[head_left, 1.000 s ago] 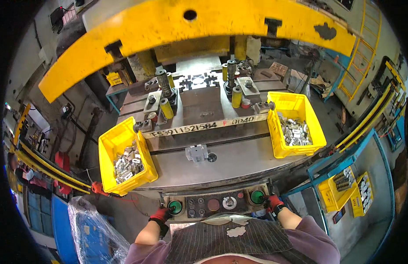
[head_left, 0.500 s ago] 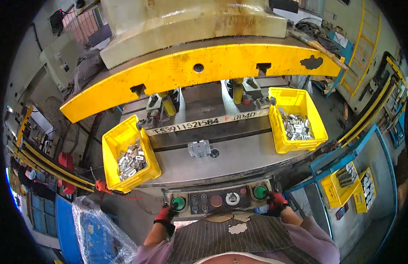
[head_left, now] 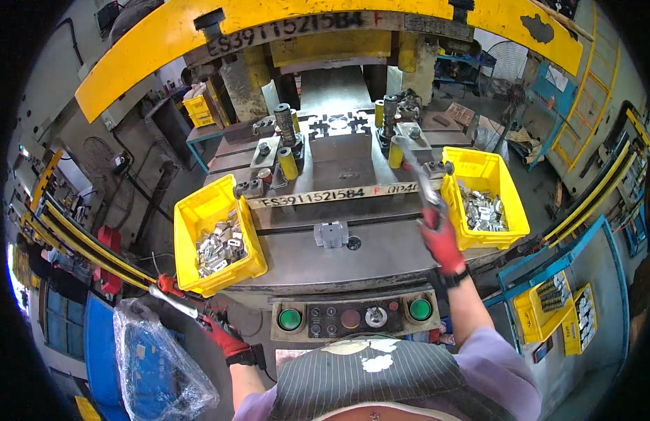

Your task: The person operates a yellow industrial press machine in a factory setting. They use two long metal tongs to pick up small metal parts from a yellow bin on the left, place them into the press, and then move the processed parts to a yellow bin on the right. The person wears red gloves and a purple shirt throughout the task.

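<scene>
My right hand (head_left: 441,242), in a red glove, is raised over the bed beside the right yellow bin (head_left: 514,210). Its fingers are closed around a long grey metal hand tool (head_left: 422,181), blurred and pointing toward the die. At the lower left, my red-gloved left hand (head_left: 225,338) grips a slim silver metal tool (head_left: 172,301) that points toward the left bin (head_left: 188,259). The exact kind of either tool is unclear. Beyond them lies the lower die (head_left: 339,125), lit, between guide posts. A small silver block of parts (head_left: 331,235) sits on the bed's front.
The control panel (head_left: 325,330) with two green buttons stands before my body. Both bins hold many small metal pieces. The yellow-edged press slide (head_left: 304,15) hangs above the die. A plastic-wrapped blue object (head_left: 157,365) is at left; yellow crates (head_left: 532,316) stand at right.
The press slide has risen, exposing the lower die. Both hands have left the green buttons: the right moved up over the bed, the left outward. Each now holds a metal tool.
</scene>
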